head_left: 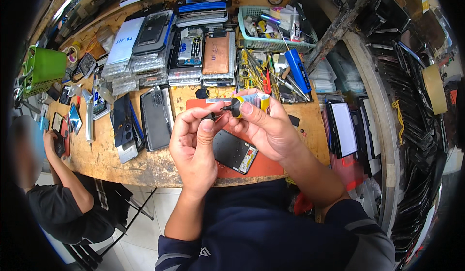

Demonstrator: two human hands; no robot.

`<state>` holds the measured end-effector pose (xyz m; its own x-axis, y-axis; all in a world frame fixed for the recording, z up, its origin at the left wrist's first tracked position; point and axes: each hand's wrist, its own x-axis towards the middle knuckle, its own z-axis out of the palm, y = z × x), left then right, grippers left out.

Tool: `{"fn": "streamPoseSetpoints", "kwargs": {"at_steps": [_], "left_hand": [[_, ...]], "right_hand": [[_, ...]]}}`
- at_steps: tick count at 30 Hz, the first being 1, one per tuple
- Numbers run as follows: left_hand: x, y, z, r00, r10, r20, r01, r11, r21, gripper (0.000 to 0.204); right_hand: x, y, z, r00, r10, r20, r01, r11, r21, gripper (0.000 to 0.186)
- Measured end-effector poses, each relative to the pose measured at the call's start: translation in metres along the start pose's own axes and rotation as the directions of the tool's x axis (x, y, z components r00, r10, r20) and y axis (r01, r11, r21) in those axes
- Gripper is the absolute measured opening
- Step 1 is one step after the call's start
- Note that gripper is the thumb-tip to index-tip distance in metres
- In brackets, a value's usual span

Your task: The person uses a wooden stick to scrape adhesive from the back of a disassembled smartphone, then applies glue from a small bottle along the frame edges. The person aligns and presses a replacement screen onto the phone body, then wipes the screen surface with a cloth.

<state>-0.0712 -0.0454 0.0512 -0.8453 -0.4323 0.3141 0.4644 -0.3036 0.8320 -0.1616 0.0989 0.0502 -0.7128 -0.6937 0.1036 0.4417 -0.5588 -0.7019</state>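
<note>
Pointing to the left, the black nozzle [234, 107] of the tube [262, 100] is turned toward the left hand [196, 142]. The tube is held above the near part of the desk [145, 170] by the right hand [275, 131]. Its long axis runs roughly from left to right, and the nozzle tip is very near the left fingers; whether they touch cannot be told. By the left hand, a small black cap [209, 116] is pinched between thumb and fingers, just to the near left of the tip. The right hand is closed around the tube, with the thumb pressed beside the nozzle.

The tube is yellow, blue and whitish, and its body is partly covered by the right hand. Below the hands, a phone [232, 150] is laid flat on a red mat [265, 169]. It is dark, with a bright strip at its right end, and is partly hidden by the left hand.
</note>
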Motion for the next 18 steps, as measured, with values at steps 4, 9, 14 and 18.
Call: {"fn": "streamPoseSetpoints", "kwargs": {"at_steps": [4,9,14,18], "left_hand": [[-0.0005,0.0019,0.0008,1.0,-0.012,-0.012,0.011,0.999,-0.051,0.021],[-0.0028,0.0011,0.0009,0.999,-0.038,-0.032,0.037,0.999,-0.039,0.022],[-0.0044,0.0015,0.0005,0.998,-0.046,-0.032,0.046,0.999,-0.008,0.022],[-0.0064,0.0013,0.0,0.998,-0.049,-0.038,0.049,0.999,0.006,0.022]], "right_hand": [[-0.0005,0.0006,0.0041,0.997,0.031,-0.076,-0.025,0.996,0.085,0.026],[-0.0054,0.0006,0.006,0.996,0.028,-0.081,-0.022,0.998,0.064,0.025],[-0.0069,-0.0009,0.0069,0.998,0.032,-0.058,-0.03,0.999,0.039,0.025],[-0.0074,0.0001,0.0062,0.998,0.035,-0.055,-0.033,0.998,0.048,0.025]]}}
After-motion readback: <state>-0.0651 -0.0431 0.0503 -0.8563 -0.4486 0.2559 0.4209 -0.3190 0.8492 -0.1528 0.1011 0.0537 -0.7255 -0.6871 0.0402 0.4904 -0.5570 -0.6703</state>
